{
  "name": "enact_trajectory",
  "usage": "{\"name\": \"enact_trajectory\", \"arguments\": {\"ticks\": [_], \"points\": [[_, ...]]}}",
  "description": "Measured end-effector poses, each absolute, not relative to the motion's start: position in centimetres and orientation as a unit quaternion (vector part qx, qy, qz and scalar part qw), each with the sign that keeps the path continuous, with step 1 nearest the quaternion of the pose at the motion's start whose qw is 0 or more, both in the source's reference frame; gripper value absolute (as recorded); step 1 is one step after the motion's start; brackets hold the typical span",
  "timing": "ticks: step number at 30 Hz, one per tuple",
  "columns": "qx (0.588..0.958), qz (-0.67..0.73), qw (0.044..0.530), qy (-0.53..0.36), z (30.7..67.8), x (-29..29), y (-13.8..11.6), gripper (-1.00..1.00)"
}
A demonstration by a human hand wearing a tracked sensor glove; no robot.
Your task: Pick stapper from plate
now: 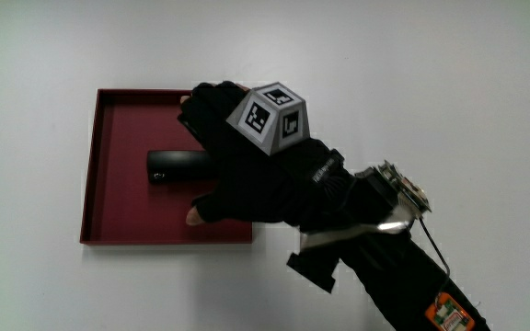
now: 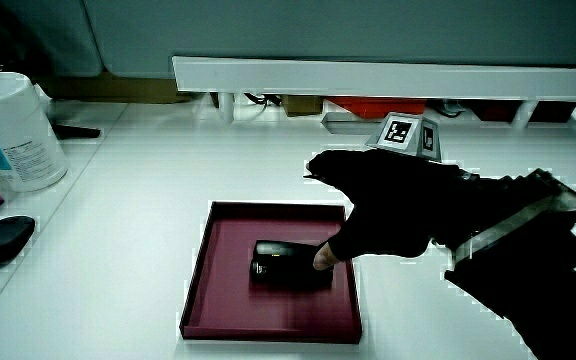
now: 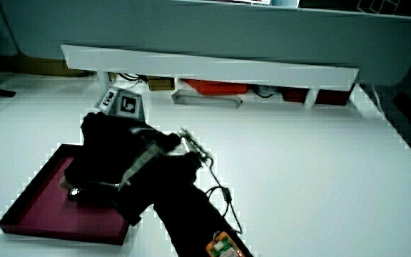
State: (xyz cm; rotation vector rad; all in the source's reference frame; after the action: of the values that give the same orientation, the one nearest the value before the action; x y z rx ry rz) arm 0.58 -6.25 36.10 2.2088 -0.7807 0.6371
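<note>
I see the stapler, a short black body, lying flat on the plate, a dark red square tray with a low rim, about mid-frame in the main view. One end of the stapler shows bare. The other end is covered by the hand, which sits low over the plate on the side where the forearm comes in. The patterned cube rides on the hand's back, tilted.

In a side view the stapler is in the middle of the plate, and the hand reaches down to it, touching its near end. I cannot tell whether the hand has closed on the stapler or only rests against it. The stapler looks flat on the plate, not lifted.

In a side view the hand hides almost all of the stapler, and only the plate rim is clear.

Plate sits on the white table. Well apart from it, in a side view, are a white canister and, nearer the person than that, a black oval object. The low partition is in both side views.
</note>
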Motion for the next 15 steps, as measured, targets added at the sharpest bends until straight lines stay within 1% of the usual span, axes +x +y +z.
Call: {"name": "enact_trajectory", "arguments": {"ticks": [6, 7, 15], "points": [[0.853, 0.250, 0.357, -0.287, 37.5, 0.1, -7.6, 0.00], [0.849, 0.256, 0.359, -0.290, 37.5, 0.0, -7.7, 0.00], [0.849, 0.249, 0.376, -0.275, 40.3, -0.9, -8.4, 0.00]]}}
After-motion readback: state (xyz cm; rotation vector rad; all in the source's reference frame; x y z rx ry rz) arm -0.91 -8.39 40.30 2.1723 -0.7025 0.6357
